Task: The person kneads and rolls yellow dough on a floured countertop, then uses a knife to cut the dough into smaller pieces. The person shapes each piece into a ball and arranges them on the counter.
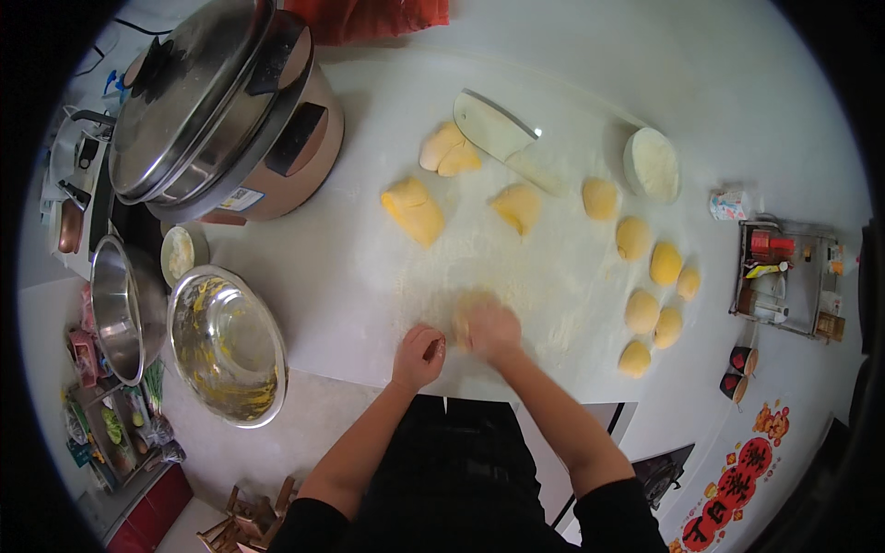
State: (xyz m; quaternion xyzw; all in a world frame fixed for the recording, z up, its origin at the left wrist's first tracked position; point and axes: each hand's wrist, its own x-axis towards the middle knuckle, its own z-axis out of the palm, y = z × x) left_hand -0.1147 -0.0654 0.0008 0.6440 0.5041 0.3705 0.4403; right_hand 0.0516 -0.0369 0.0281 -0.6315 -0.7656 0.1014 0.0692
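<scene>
My right hand [492, 328], blurred by motion, cups a piece of yellow dough [470, 310] against the floured white worktop [346, 290] near its front edge. Just left of it, my left hand [418, 356] is loosely curled, with nothing visible in it. Ahead lie cut dough chunks: a long one [413, 211], a folded one [449, 151] and a smaller wedge [517, 207]. A cleaver [494, 128], its blade dusted with flour, lies beside the folded chunk. Several rounded dough balls [641, 311] sit to the right.
A bowl of flour [653, 166] stands at the far right. On the left are a large lidded cooker [297, 159], a dough-smeared metal basin [228, 352], another metal bowl [117, 311] and a small bowl [183, 254] with white contents. Red plastic [373, 17] lies at the back.
</scene>
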